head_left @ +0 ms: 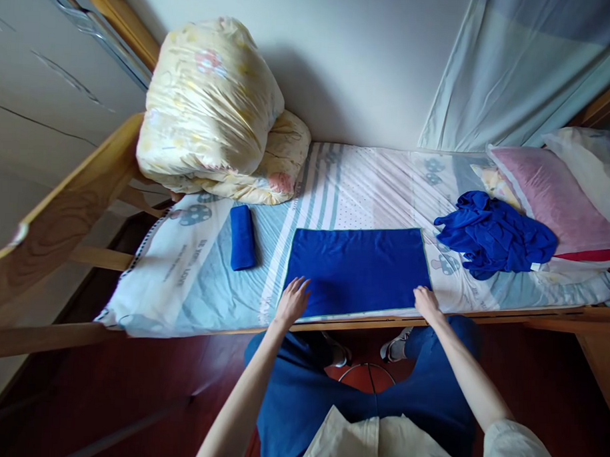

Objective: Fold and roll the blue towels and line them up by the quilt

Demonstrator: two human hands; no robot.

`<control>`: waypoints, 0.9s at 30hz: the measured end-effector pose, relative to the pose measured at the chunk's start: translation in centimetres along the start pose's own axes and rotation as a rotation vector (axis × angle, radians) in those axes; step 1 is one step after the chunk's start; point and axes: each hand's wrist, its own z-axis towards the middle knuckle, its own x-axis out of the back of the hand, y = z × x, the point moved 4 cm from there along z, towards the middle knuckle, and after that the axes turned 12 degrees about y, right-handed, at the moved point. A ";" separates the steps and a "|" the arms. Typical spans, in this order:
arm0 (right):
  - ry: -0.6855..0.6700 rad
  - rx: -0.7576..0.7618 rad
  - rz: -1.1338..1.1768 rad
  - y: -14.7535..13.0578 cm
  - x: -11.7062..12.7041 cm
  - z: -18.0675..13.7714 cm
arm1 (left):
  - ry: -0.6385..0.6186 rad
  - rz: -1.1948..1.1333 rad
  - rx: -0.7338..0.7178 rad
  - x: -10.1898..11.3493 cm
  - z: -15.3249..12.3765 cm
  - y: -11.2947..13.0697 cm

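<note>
Flat rect. blue fabric cloth (358, 274) lies on pale-sheeted wooden bed (376, 191), near edge; L hand (293, 300) loosely open at near-left corner, R hand (425, 302) near-right, grip can't tell; uneven pull might wrinkle it.

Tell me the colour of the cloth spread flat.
The cloth is blue with thin pale edging, clearest in the head view.

Wooden bed (566, 325) set lengthwise against a pale, plain wall (370, 77); printed sheet (371, 174) in white and grey-blue. Timber end board (70, 223) at left, wooden post (122, 17) slanting above it. Pale, gathered curtain (515, 82) hangs at right. Floor (89, 387) dark red-brown, faintly glossy. Light soft and uneven; wall partly shadowed, floor dim.
</note>
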 end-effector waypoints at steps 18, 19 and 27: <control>0.286 0.340 0.766 -22.3 -11.4 4.7 | 0.261 -0.118 0.165 -9.4 -0.3 4.3; 0.301 0.322 0.757 -20.6 -11.0 4.7 | 0.260 -0.114 0.165 -9.3 -0.3 4.4; 0.416 0.101 0.606 -5.7 -7.7 3.8 | 0.263 -0.072 0.152 -8.9 -0.3 4.6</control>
